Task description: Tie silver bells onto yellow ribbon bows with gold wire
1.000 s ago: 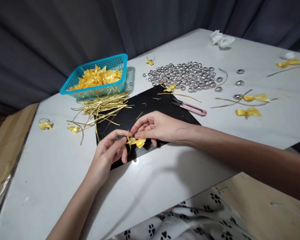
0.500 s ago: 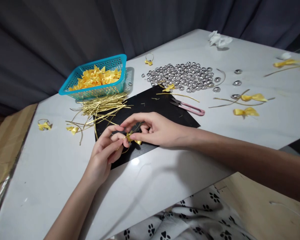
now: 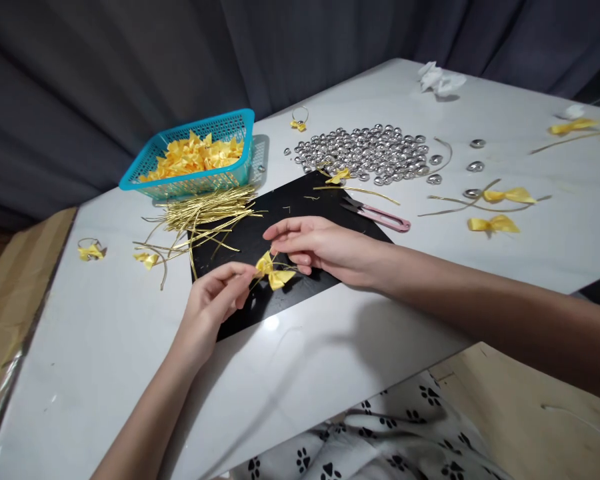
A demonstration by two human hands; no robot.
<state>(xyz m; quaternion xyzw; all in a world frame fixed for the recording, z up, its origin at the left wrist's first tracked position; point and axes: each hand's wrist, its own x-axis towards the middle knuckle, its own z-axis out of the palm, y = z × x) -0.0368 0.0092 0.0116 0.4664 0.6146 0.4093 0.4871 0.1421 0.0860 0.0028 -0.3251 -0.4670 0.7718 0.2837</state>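
The yellow bow point(image 3: 273, 272) now shows clear between left hand point(image 3: 213, 303) and right hand point(image 3: 320, 250), fingers of both pinching it; the twist looks done.

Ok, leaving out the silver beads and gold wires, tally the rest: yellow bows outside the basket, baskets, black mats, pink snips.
Yellow bow in the left hand grip: 1
Yellow bows loose on the table: 7
Blue basket: 1
Black mat: 1
Pink snips: 1
Total: 11
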